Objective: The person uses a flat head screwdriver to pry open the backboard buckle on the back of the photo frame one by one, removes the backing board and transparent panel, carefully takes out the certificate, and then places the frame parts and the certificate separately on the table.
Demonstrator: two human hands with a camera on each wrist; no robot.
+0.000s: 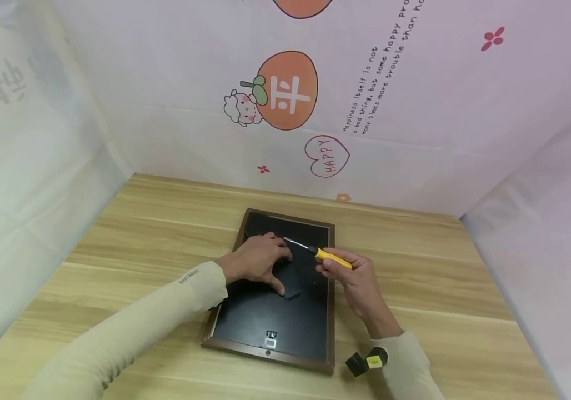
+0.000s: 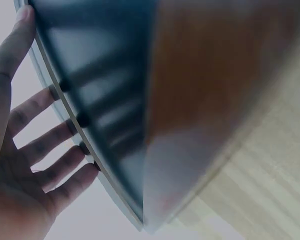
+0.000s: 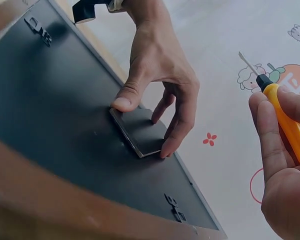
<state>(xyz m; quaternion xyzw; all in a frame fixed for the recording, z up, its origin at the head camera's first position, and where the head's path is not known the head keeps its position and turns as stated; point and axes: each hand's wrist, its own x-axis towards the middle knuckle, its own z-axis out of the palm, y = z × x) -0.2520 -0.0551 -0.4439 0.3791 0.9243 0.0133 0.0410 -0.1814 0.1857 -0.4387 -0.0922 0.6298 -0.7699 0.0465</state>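
A picture frame (image 1: 267, 352) with a brown border lies face down, its black backing board (image 1: 265, 316) upward. My left hand (image 1: 264, 257) rests on the upper part of the board, thumb and fingers spread. In the right wrist view its thumb and fingertips touch a dark rectangular flap (image 3: 140, 132) on the board. In the left wrist view the left hand's fingers (image 2: 45, 142) look mostly straight. My right hand (image 1: 355, 278) grips the yellow handle of a screwdriver (image 1: 332, 258) at the frame's right side. The metal tip points left, close to the left hand's fingertips.
A metal hanger (image 1: 270, 339) sits on the board near the frame's near edge. A black device with a yellow label (image 1: 374, 361) is at the right wrist. Wood-grain tabletop (image 1: 155, 244) surrounds the frame, and printed white sheeting (image 1: 190, 144) stands behind and at both sides.
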